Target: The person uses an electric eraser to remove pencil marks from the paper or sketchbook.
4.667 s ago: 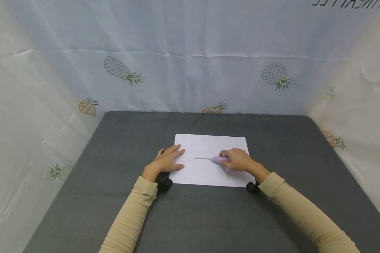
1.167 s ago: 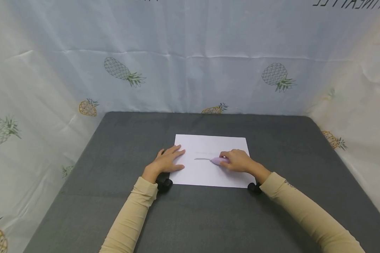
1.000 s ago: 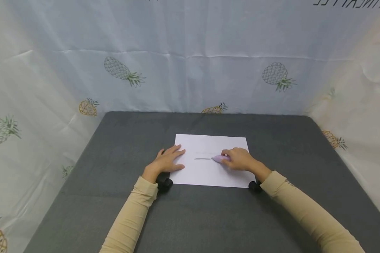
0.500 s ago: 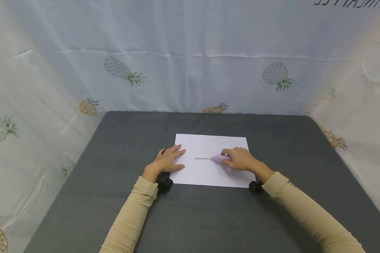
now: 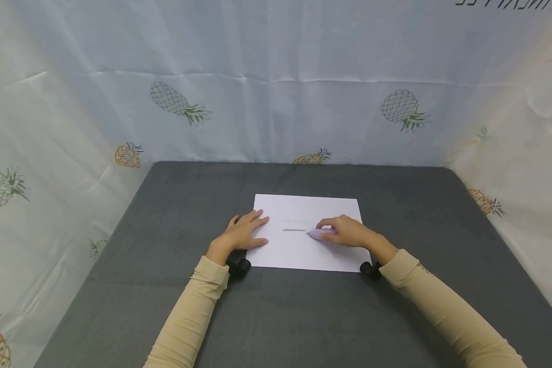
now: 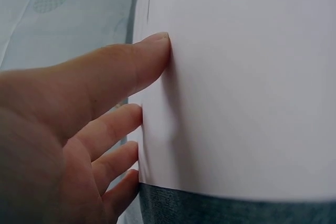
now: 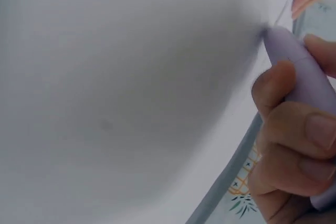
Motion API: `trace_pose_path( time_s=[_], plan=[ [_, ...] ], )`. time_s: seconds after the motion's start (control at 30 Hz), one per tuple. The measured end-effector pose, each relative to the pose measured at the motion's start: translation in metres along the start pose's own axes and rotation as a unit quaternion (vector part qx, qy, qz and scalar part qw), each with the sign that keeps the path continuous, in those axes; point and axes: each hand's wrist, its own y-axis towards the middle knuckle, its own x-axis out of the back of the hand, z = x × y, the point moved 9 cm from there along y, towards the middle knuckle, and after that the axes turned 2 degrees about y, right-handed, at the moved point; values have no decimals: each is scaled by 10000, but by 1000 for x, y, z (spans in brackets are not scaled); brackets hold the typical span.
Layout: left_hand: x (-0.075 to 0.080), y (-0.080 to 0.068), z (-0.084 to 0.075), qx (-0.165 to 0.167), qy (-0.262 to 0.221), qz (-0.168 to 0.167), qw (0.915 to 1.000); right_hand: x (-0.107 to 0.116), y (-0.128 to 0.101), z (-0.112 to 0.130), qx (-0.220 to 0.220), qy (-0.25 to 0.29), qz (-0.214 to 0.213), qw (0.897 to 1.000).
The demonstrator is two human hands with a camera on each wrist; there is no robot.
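the right hand (image 5: pixel 349 235) grips a lilac pen-shaped tool (image 5: pixel 321 233), fingers curled round its barrel, tip down on the white sheet of paper (image 5: pixel 303 250) at the end of a grey line (image 5: pixel 294 230); the left hand (image 5: pixel 240 236) lies flat, fingers straight, pressing the sheet's left edge; the paper lies on a dark grey mat (image 5: pixel 276 317).

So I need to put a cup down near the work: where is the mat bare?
The grey mat is bare left of the white paper, right of it toward the cloth wall, behind it, and in front between the sleeves. The paper is crowded: the left hand presses its left edge, and the right hand holds the lilac pen on it.
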Motion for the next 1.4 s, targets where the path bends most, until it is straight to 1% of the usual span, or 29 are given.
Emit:
trace_pose_path(
  time_s=[0.17, 0.3, 0.4, 0.47, 0.57, 0.67, 0.77, 0.87, 0.9, 0.97, 1.03, 1.07, 1.13, 1.27, 1.3, 1.4],
  plan=[
    [0, 0, -1, 8, -7, 5, 10000, 3, 4, 2, -13, -128, -4, 9999],
    [0, 0, -1, -29, 23, -9, 10000, 3, 5, 3, -167, -67, 203, 9996],
    [1, 0, -1, -60, 49, -50, 10000, 4, 7, 5, -288, -61, 249, 9993],
    [2, 0, -1, -71, 33, -71, 9999, 4, 8, 5, -338, 70, 324, 9989],
    [3, 1, -1, -93, 33, -83, 9999, 1, 10, 3, -497, 420, 504, 9966],
    [2, 1, 0, -80, 49, -64, 9999, 1, 12, 0, -615, 629, 564, 9945],
    [1, 0, -1, -52, 52, -45, 10000, -1, 11, -5, -907, 859, 711, 9896],
    [1, 0, -1, -43, 31, -19, 10000, -7, 8, -8, -1317, 1209, 1027, 9785],
    [0, 1, -1, -35, -3, 14, 10000, -7, 7, -9, -1446, 1263, 1064, 9756],
    [-1, 1, 0, -48, -115, 34, 9999, -6, 7, -8, -1578, 1264, 1030, 9739],
    [-1, 1, 1, -70, -197, 47, 9998, -4, 7, -6, -1652, 1199, 942, 9744],
    [0, 1, 1, -134, -205, -5, 9997, -4, 7, -5, -1689, 1190, 935, 9740],
    [1, 1, 2, -157, -226, -17, 9996, -4, 6, -3, -1725, 1209, 968, 9728],
    [0, 2, 2, -136, -157, -18, 9998, -4, 7, -1, -1794, 1242, 1005, 9707],
    [0, 2, 1, -75, -148, 32, 9999, -3, 7, -1, -1793, 1208, 974, 9715],
    [-1, 2, 1, -37, -6, 20, 10000, -4, 8, -1, -1827, 1207, 998, 9706]
  ],
)
